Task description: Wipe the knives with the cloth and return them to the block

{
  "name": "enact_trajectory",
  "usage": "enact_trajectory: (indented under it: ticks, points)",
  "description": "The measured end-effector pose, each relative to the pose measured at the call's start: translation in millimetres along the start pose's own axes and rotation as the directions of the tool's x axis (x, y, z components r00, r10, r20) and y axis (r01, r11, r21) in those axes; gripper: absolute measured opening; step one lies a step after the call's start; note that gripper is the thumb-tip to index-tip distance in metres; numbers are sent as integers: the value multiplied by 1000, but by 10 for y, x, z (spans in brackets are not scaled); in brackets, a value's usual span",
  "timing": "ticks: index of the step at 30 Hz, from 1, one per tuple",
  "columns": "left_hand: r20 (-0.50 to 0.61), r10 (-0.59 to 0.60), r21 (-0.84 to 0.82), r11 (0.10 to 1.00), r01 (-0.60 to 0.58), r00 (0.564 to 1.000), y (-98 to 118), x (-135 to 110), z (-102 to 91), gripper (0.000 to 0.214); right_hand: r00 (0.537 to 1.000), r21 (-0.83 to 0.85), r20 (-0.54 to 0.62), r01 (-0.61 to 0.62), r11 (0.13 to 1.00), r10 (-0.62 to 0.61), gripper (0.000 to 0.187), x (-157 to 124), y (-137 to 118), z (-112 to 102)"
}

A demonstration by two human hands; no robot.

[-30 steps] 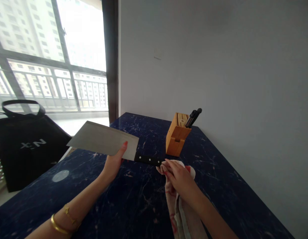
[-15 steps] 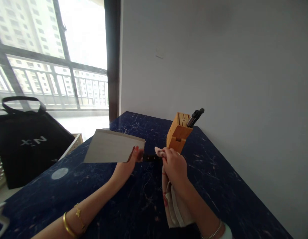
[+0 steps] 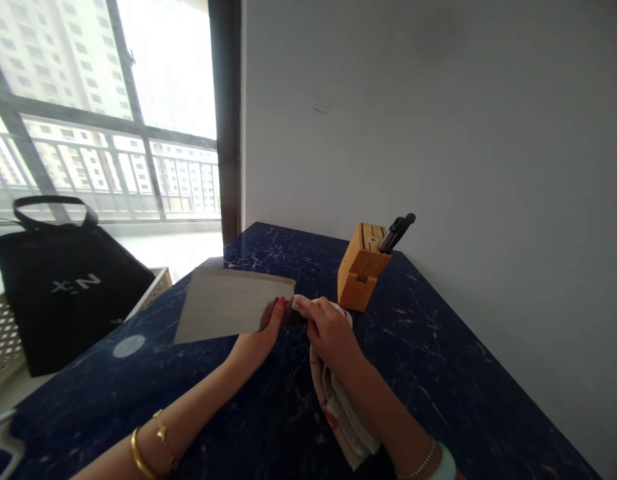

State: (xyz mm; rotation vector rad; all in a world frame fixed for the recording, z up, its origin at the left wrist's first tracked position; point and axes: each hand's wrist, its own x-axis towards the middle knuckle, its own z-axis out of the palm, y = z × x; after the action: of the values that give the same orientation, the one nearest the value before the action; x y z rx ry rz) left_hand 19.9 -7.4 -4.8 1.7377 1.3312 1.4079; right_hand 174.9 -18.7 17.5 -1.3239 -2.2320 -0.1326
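A cleaver (image 3: 223,303) with a broad, shiny blade is held above the table, its blade pointing left. My left hand (image 3: 268,327) is closed on it where the blade meets the dark handle, thumb on the blade face. My right hand (image 3: 331,330) grips a pale cloth (image 3: 341,413) with reddish marks and presses it around the handle, which is mostly hidden. The rest of the cloth hangs down below my right wrist. Just beyond my right hand stands a wooden knife block (image 3: 361,273) with black-handled tools (image 3: 397,232) in its slots.
The dark blue marbled table (image 3: 428,373) runs back to a grey wall (image 3: 428,133). A round whitish disc (image 3: 129,346) lies on its left side. At the left, a black bag (image 3: 73,287) stands by a cream perforated basket (image 3: 6,337), before a window (image 3: 168,87).
My right hand has slid left along the handle with the cloth, nearer to the blade and my left hand. The cleaver's blade tilts slightly more. The view has shifted slightly.
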Motion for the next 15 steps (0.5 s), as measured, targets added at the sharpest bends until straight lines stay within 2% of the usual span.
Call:
enact_trajectory:
  ticks: [6,9,12,15]
  points:
    - [19,32,30,999,-32,999,18,-24,16,34,998,-38,44,47,998,-45,39,-4,4,-69]
    - [26,14,48,999,-15,1000,9,-37,35,33,994,-37,55,99,994,-97,38,-39,2,-96]
    - [-13,-9,79,997,10,1000,3,-41,47,32,986,-40,66,154,987,-151,36,-71,6,-103]
    - [-1,-14,77,997,14,1000,10,-46,48,34,986,-47,69,155,987,-151,37,-72,9,-103]
